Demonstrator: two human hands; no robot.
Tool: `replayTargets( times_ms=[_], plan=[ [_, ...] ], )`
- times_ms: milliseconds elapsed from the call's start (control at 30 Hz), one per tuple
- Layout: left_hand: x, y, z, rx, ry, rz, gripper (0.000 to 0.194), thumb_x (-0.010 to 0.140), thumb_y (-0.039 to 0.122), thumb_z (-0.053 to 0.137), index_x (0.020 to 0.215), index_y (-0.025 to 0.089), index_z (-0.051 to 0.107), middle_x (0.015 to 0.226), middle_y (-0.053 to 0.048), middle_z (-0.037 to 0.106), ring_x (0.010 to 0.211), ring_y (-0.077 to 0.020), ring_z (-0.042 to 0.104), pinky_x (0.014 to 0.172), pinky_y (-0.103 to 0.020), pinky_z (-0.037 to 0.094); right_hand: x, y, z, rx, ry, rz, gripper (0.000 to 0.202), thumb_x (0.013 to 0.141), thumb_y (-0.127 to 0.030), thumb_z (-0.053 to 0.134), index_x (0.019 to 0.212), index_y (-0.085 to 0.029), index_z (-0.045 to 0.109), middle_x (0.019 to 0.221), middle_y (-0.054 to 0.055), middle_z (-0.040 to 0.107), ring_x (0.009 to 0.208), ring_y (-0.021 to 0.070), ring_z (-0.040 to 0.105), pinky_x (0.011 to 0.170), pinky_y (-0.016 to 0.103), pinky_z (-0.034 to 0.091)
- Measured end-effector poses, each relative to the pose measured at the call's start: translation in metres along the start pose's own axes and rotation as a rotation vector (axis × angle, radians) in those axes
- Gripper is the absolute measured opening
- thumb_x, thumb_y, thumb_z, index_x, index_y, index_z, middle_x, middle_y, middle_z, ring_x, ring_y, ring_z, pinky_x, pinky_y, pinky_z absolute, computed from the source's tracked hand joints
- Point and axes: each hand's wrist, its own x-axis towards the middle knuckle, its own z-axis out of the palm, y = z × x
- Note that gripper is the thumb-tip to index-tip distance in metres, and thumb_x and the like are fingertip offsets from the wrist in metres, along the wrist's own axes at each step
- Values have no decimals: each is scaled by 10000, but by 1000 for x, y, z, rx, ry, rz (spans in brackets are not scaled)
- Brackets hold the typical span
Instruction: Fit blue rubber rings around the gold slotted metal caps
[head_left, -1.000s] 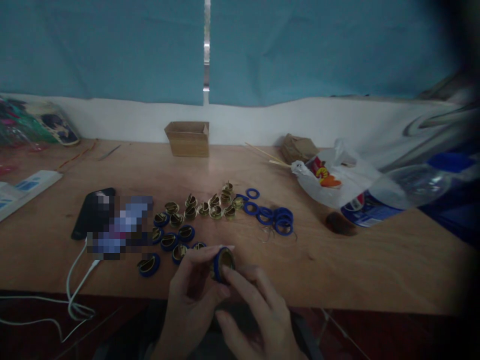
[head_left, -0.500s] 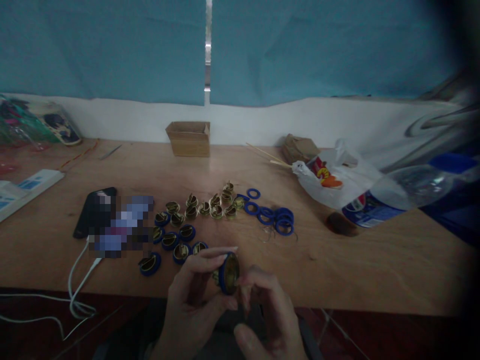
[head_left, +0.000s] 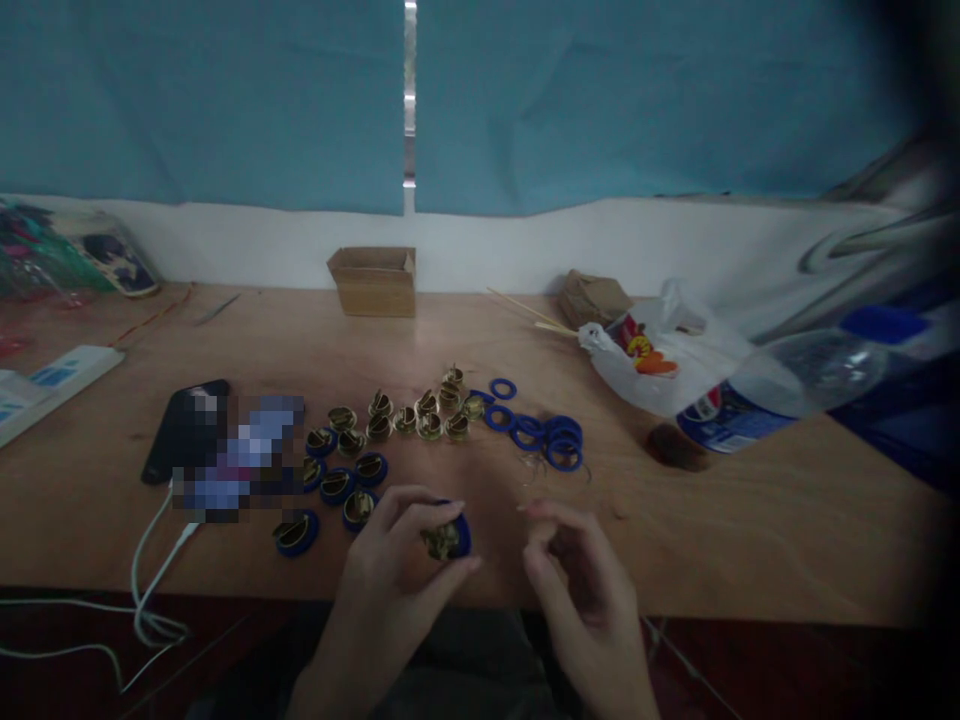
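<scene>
My right hand (head_left: 592,590) has come away from the blue-rimmed brass piece (head_left: 463,535), leaving my left hand (head_left: 382,590) alone pinching it between thumb and fingers. My right fingers curl near their thumb; I can't tell whether they grip anything. Beyond, bare brass pieces (head_left: 429,426) and blue rings (head_left: 564,441) lie on the bench (head_left: 712,540).

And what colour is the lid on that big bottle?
The lid on the bottle is blue; it shows best in the head view.
</scene>
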Motion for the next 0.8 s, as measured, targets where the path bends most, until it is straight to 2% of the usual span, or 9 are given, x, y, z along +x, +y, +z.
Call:
replayTargets(
  times_ms=[133, 233, 300, 400, 500, 667, 800],
  plan=[
    [0, -6, 1, 247, -166, -77, 282, 766, 69, 619, 984, 246, 645, 1061, -62, 589, 964, -240, 612, 837, -394, 531, 6, 20, -16, -148, 6, 129, 105, 917, -295, 531, 985, -222, 563, 721, -11, 588, 653, 151, 603, 565, 227, 467],
    [-4, -9, 2, 353, -265, -81, 376, 749, -8, 517, 1003, 239, 643, 1084, -74, 588, 1026, -269, 571, 888, -447, 502, 8, 33, -24, -233, -33, 185, 146, 917, -338, 524, 932, -210, 591, 826, 34, 677, 733, 187, 666, 612, 260, 508],
    [-7, -11, 2, 413, -289, -63, 454, 707, -48, 474, 1024, 231, 639, 1119, -80, 590, 1072, -286, 541, 931, -483, 474, 9, 38, -28, -277, -46, 197, 170, 921, -353, 511, 915, -208, 600, 861, 50, 703, 760, 205, 684, 649, 283, 521],
    [-10, -17, 1, 496, -256, -30, 497, 668, -61, 461, 1037, 217, 643, 1189, -87, 580, 1135, -313, 494, 968, -521, 443, 11, 44, -33, -354, -23, 229, 216, 919, -388, 491, 899, -206, 604, 859, 67, 723, 749, 225, 700, 633, 298, 521],
    [-12, -23, 1, 589, -164, -3, 432, 694, -55, 459, 975, 199, 666, 1238, -101, 563, 1155, -336, 465, 953, -550, 445, 17, 49, -39, -476, 26, 254, 258, 911, -420, 473, 901, -204, 613, 824, 76, 729, 694, 240, 705, 605, 314, 508],
    [-7, -22, 6, 696, -39, -34, 388, 745, -20, 453, 1032, 145, 657, 1263, -151, 538, 1151, -349, 442, 942, -573, 443, 42, 55, -53, -790, 60, 288, 265, 885, -429, 483, 975, -200, 582, 742, 63, 689, 609, 265, 674, 525, 326, 438],
    [20, -15, 12, 711, -63, 10, 361, 790, 48, 476, 1110, 141, 616, 1288, -144, 528, 1183, -335, 425, 988, -533, 410, 65, 55, -54, -904, 25, 201, 319, 879, -424, 513, 1083, -179, 523, 1026, 134, 657, 783, 287, 682, 602, 340, 463]
  ],
)
